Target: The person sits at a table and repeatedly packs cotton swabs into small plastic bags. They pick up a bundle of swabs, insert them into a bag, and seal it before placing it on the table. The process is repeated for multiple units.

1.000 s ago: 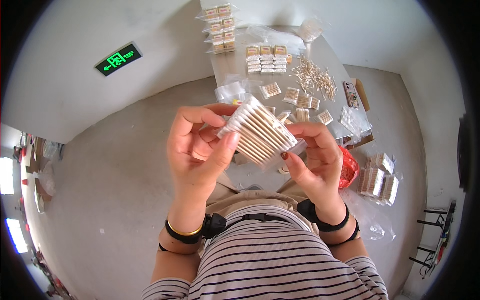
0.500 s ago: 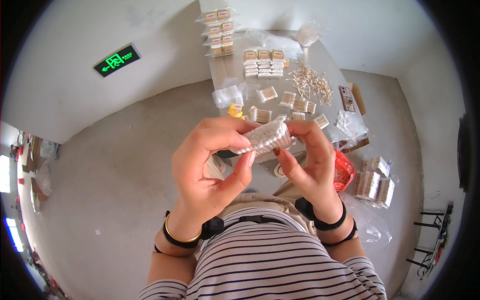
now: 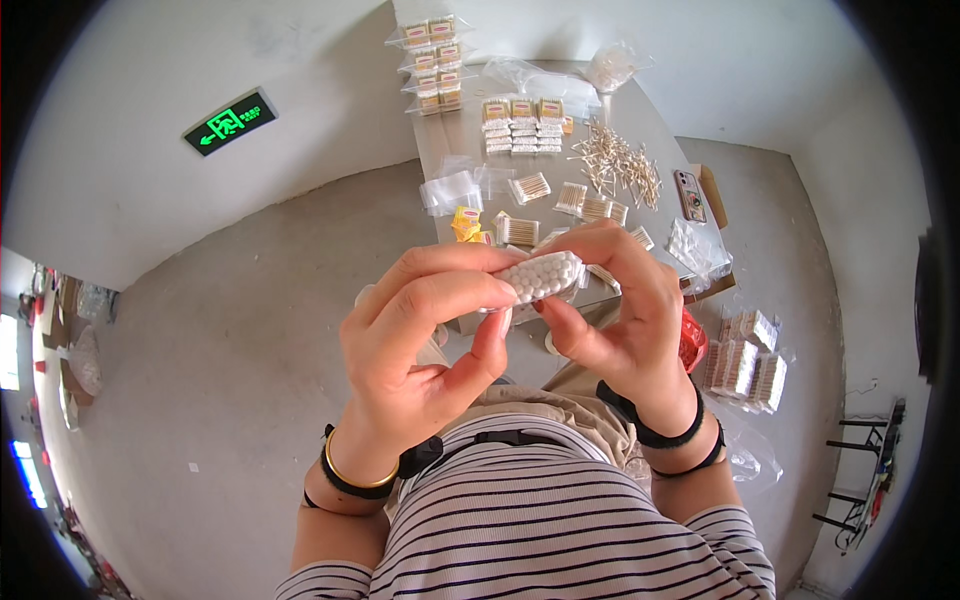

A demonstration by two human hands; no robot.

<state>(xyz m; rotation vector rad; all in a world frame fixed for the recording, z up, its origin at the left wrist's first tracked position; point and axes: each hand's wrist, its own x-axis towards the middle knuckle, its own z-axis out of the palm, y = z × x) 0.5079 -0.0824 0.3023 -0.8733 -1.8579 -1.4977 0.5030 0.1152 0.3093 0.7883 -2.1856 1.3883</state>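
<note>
Between both hands, above the table's near edge, is a small clear pack of cotton swabs (image 3: 542,275), its white tips facing up toward me. My left hand (image 3: 415,320) pinches the left end with thumb and fingers. At the other end, my right hand (image 3: 628,315) is closed on the pack, fingers over the far side and thumb beneath. Just beyond lie several flat packs of swabs (image 3: 518,231) and yellow printed cards (image 3: 467,222). Part of the pack is hidden by my fingers.
The grey table (image 3: 450,145) bears a heap of loose swabs (image 3: 620,165), stacked packs (image 3: 522,128), clear bags (image 3: 452,192) and a phone (image 3: 690,195). Bagged packs rise in a tower (image 3: 432,65) at the back left. On the floor at right are a red bag (image 3: 692,342) and more packs (image 3: 738,368).
The pack has been tilted so its swab tips face me more. My right hand has moved slightly up and its fingers have shifted over the pack; both hands keep hold.
</note>
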